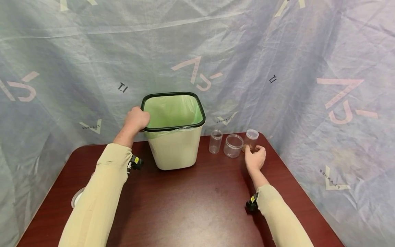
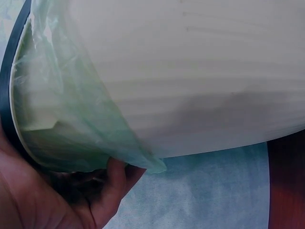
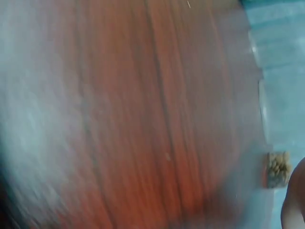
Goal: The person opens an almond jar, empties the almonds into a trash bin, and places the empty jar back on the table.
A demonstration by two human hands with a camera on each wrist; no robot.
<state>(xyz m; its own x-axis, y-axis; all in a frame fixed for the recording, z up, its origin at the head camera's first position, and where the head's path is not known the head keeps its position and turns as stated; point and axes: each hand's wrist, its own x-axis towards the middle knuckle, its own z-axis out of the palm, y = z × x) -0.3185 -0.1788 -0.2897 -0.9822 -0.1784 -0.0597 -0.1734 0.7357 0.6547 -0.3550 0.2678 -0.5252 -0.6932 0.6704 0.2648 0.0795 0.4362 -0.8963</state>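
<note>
A cream trash bin (image 1: 176, 151) with a black rim and a green bag lining it stands toward the back of the table. My left hand (image 1: 135, 120) grips the bin's rim at its left side; in the left wrist view, fingers (image 2: 114, 191) curl under the bag's folded edge. On the right, my right hand (image 1: 256, 158) is at a clear jar (image 1: 252, 134) with a whitish lid and brown grains low inside. Its thumb and fingers are spread in front of the jar; contact is unclear. The right wrist view shows the grains (image 3: 278, 167) close to a finger (image 3: 295, 200).
Beside the lidded jar stand a wide clear jar (image 1: 233, 145) and a slim clear jar (image 1: 215, 141), both without lids. A round clear-rimmed item (image 1: 77, 197) lies at the table's left, partly behind my left sleeve. Grey printed curtains (image 1: 247, 51) hang around the dark red table (image 1: 197, 206).
</note>
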